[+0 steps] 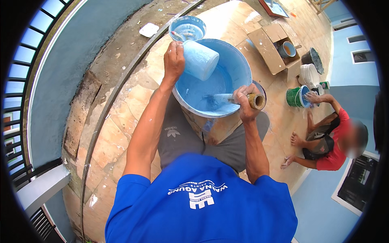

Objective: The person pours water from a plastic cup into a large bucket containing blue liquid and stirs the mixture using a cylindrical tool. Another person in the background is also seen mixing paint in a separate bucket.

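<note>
My left hand (174,60) is closed around the edge of a light blue pail (200,60), tilted over a large round blue tub (240,60). Whether anything is inside the pail is hidden. In my right hand (244,101) is a thick bamboo stick (255,101), its hollow end toward me. The stick's paint-coated far part reaches over the tub's near right rim into the blue paint (202,87). The tub stands between my knees, its inner wall smeared with blue.
Beyond the tub is a smaller blue basin (188,27) holding a paint-smeared tool. An open cardboard box (265,48) holds a pot (287,49). At right, a person in red (338,139) crouches, one hand at a green bucket (294,97). A low ledge (107,107) runs along the left.
</note>
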Demonstrator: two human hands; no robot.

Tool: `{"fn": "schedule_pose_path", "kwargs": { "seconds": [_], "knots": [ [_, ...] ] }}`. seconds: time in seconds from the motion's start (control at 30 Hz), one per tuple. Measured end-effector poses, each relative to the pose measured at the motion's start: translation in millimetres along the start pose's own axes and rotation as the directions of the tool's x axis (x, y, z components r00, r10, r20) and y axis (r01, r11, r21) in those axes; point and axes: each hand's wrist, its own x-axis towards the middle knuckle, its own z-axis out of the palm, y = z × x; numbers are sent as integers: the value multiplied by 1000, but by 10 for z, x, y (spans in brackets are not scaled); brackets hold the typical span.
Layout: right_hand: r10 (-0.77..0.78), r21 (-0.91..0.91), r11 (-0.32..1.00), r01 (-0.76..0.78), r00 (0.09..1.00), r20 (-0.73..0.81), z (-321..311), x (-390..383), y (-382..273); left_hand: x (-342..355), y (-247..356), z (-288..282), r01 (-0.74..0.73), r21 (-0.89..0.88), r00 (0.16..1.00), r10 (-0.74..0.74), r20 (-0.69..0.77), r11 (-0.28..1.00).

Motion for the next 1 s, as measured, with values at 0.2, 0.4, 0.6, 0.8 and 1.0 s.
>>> {"fn": "schedule_pose_path", "kwargs": {
  "seconds": [0.2,0.4,0.6,0.8,1.0],
  "knots": [
    [-234,-150,960,238,971,43,79,454,438,9,-17,-18,-9,10,1000,9,5,1000],
    [-173,-185,968,171,985,3,-43,528,800,2,42,-14,-8,4,1000,8,4,1000],
    [-16,-9,1000,16,999,-30,-151,-47,391,7,4,-17,-2,27,1000,2,7,1000],
    [68,-43,997,-69,998,-5,-97,-401,212,3,-20,-1,-7,25,1000,6,21,1000],
    [33,26,999,-31,995,-91,48,-96,-92,-2,-17,-6,-22,0,1000,22,3,1000]
  ]
}}
